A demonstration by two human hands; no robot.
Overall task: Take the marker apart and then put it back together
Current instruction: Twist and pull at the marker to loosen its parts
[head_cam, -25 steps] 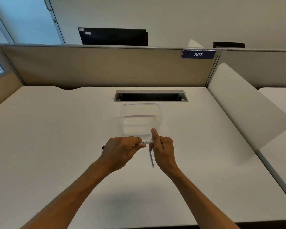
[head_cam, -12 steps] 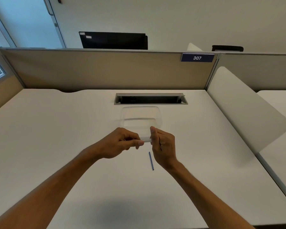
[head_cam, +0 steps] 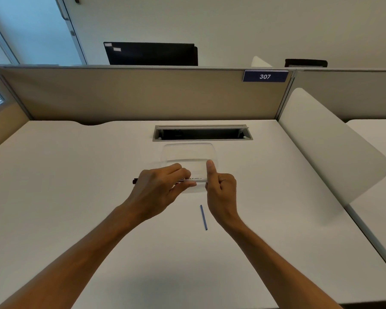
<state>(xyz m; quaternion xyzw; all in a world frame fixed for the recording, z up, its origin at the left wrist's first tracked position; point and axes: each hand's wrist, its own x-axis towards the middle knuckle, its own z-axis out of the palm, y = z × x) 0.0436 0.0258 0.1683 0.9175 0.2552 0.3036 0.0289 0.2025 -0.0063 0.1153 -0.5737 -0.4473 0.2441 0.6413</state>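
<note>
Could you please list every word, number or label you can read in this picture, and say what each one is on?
"307": white digits on the dark blue rectangular sign fixed to the top of the beige partition panel.
"WHITE BOARD": black print on the white marker barrel held between the left hand and the right hand; the smaller print beside it is too blurred to read.
Two pale stickers on the black monitor: unreadable.

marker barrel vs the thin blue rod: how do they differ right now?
The marker barrel is held off the desk between the left hand and right hand; the thin blue rod lies loose on the desk, untouched. The barrel is white, printed and thicker; the rod is blue, plain and much thinner. The barrel runs left-right; the rod points roughly away from the person. Both are straight and slender.
</note>
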